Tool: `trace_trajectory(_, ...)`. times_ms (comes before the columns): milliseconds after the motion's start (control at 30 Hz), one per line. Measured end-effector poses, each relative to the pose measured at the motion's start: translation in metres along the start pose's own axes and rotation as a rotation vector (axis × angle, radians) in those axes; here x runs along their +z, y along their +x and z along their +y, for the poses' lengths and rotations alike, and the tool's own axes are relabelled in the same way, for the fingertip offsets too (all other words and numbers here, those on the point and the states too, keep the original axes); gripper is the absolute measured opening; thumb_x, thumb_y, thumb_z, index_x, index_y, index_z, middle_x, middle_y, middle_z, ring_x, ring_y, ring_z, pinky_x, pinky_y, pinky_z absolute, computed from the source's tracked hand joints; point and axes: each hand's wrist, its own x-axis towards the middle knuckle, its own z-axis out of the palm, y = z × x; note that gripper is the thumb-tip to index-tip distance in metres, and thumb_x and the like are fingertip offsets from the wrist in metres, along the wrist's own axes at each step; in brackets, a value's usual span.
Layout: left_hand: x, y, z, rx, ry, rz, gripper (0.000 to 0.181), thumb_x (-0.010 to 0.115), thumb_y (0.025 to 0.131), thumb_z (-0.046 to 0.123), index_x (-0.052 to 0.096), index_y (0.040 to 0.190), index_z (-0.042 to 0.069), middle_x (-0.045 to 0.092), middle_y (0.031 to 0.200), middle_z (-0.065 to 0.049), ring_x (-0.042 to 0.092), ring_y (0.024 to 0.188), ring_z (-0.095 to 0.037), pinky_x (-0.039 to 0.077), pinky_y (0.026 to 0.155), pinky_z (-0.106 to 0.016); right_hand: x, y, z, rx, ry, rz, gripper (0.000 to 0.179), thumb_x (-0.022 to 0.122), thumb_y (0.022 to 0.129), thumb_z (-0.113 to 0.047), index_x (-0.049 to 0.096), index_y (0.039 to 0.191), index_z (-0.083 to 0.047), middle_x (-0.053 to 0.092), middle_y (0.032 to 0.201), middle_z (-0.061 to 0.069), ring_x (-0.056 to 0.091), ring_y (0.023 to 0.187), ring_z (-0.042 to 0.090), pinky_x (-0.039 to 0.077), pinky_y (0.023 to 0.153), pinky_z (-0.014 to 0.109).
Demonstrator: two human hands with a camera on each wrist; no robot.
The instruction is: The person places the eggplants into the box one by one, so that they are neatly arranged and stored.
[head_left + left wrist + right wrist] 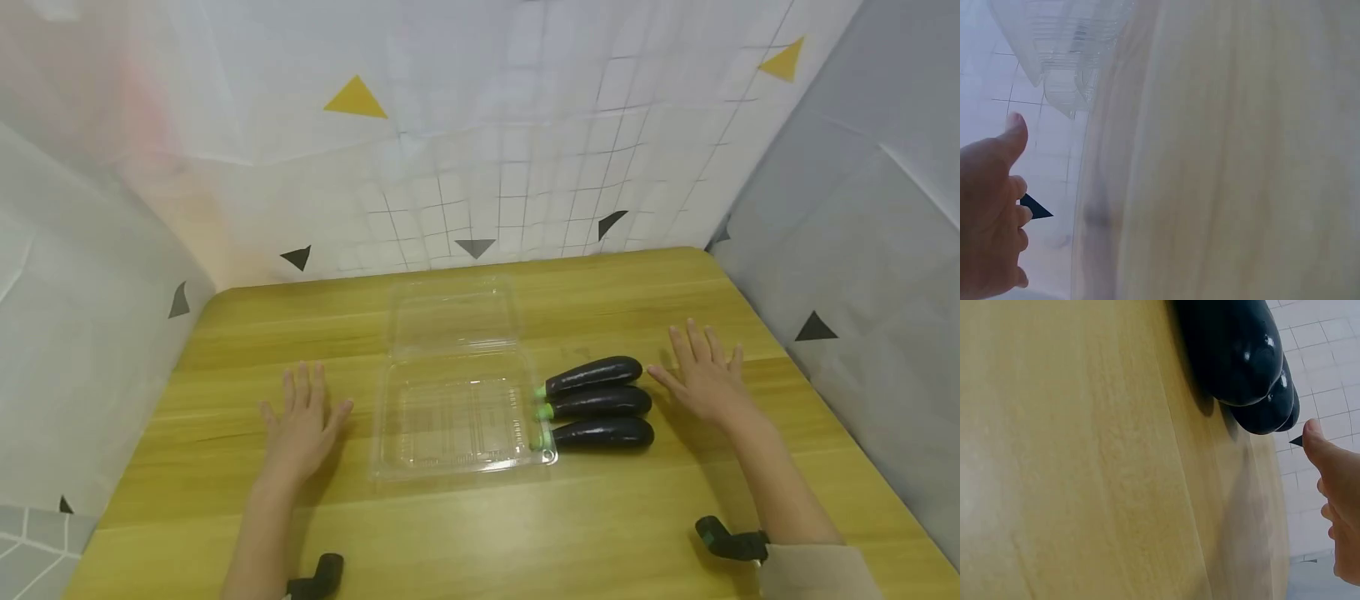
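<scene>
Three dark purple eggplants [600, 402] with green stems lie side by side on the table, stems pointing left. A clear plastic clamshell box [459, 414] stands to their left with its lid [453, 312] folded back; the stems overlap its right edge in the head view. My left hand [300, 429] is left of the box, fingers spread and holding nothing. On the other side, my right hand [708, 382] has its fingers spread too, thumb tip close to the blunt ends of the eggplants. The right wrist view shows those dark ends [1241, 362] near the thumb.
The wooden table [480, 533] has a white sheet wall [480, 150] with grid lines behind it, and more sheets at both sides. Black wrist mounts [731, 542] sit on both forearms.
</scene>
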Motion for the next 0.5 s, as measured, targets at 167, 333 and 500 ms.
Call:
trace_trajectory(167, -0.0006, -0.0024, 0.0007, 0.038, -0.014, 0.001, 0.081, 0.032, 0.101, 0.053, -0.005, 0.153, 0.003, -0.018, 0.156, -0.018, -0.022, 0.141, -0.035, -0.010, 0.101, -0.073, -0.0018, -0.0012, -0.0012, -0.012, 0.031, 0.038, 0.084, 0.038, 0.099, -0.056, 0.009, 0.153, 0.001, 0.002, 0.155, 0.032, -0.001, 0.137, 0.057, -0.014, 0.099, 0.074)
trace_trajectory(333, -0.0014, -0.0046, 0.0028, 0.074, -0.010, -0.009, 0.085, 0.038, 0.100, 0.054, -0.005, 0.153, 0.003, -0.017, 0.157, -0.014, -0.015, 0.144, -0.036, -0.005, 0.106, -0.069, -0.0038, -0.0036, -0.0034, -0.024, 0.039, 0.053, 0.084, 0.040, 0.098, -0.055, 0.009, 0.153, 0.000, 0.006, 0.154, 0.032, 0.002, 0.136, 0.058, -0.010, 0.099, 0.075)
trace_trajectory(500, -0.0011, -0.0069, 0.0059, 0.130, 0.002, -0.043, 0.089, 0.042, 0.098, 0.056, -0.004, 0.153, 0.003, -0.015, 0.158, -0.011, -0.010, 0.145, -0.036, -0.005, 0.110, -0.064, -0.0060, -0.0070, -0.0062, -0.045, 0.044, 0.064, 0.084, 0.042, 0.098, -0.054, 0.008, 0.154, -0.001, 0.007, 0.154, 0.032, 0.002, 0.137, 0.057, -0.009, 0.100, 0.075)
